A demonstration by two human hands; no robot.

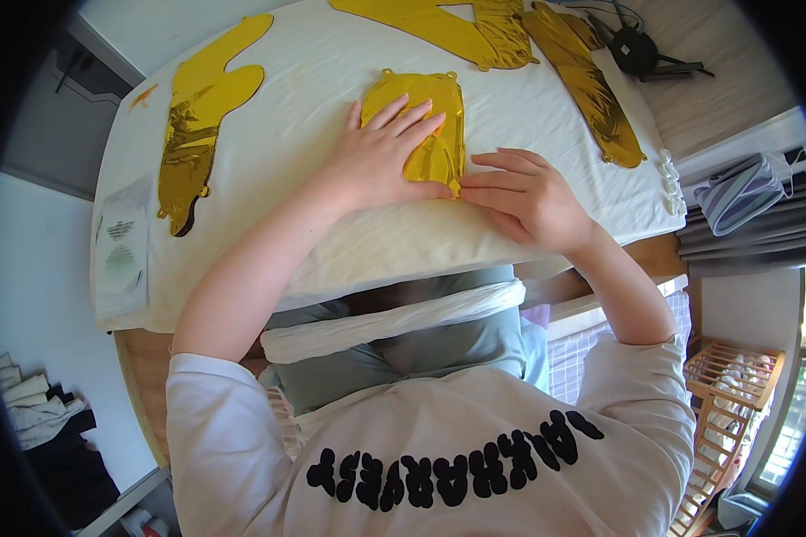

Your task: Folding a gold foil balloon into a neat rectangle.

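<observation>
I have both hands on one gold foil balloon [434, 134] that lies flat on the white pillow [331, 116]. My left hand [381, 161] is spread open, palm down, fingers fanned over the nearer half of the balloon and pressing it against the pillow; it grips nothing. My right hand [519, 192] rests just beside the balloon's near right corner, fingers stretched out flat and held together, their tips touching that corner edge; it too is open and closes around nothing.

Judging by how things lie, the flattening of this piece looks well along: the far half of the balloon, with its two small tabs, already sits smooth, while the foil under and beside my left fingers shows creases and a slight bulge. I judge the near end is what remains to be pressed out.

Three other gold foil balloons lie deflated around this one: a long curved one [201, 116] well to its left, a wide one [457, 31] beyond it at the pillow's far edge, and a narrow one [591, 85] to its right, running down toward the pillow's right side. All look crinkled, and I cannot tell whether they are finished. A clear packet with a printed sheet [121, 246] sits beyond the curved balloon, at the pillow's left edge.
</observation>
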